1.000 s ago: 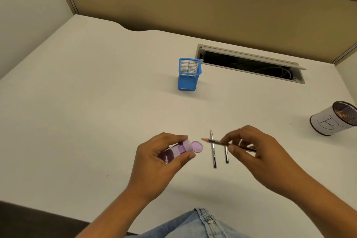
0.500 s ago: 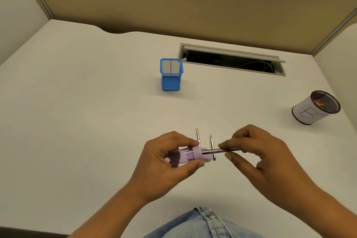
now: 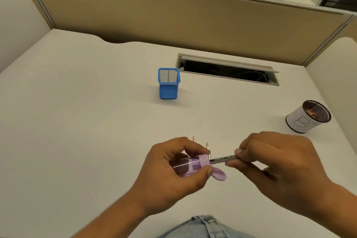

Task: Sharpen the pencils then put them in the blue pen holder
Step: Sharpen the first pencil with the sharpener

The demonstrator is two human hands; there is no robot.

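My left hand [image 3: 173, 172] grips a purple see-through sharpener [image 3: 190, 165] with its flip lid hanging open below. My right hand [image 3: 274, 166] pinches a dark pencil [image 3: 224, 159] whose tip sits inside the sharpener's end. Two more pencils [image 3: 207, 146] lie on the desk behind my hands; only their pointed tips show. The blue mesh pen holder [image 3: 168, 85] stands upright farther back on the white desk [image 3: 77, 121], well apart from both hands.
A round mesh cup with a white wrap marked B [image 3: 307, 117] stands at the right and holds shavings. An open cable slot [image 3: 228, 69] runs along the back. Beige partition walls enclose the desk.
The pencil's tip went into the sharpener after being held just apart from it. My hands came together, and the view tilted up.
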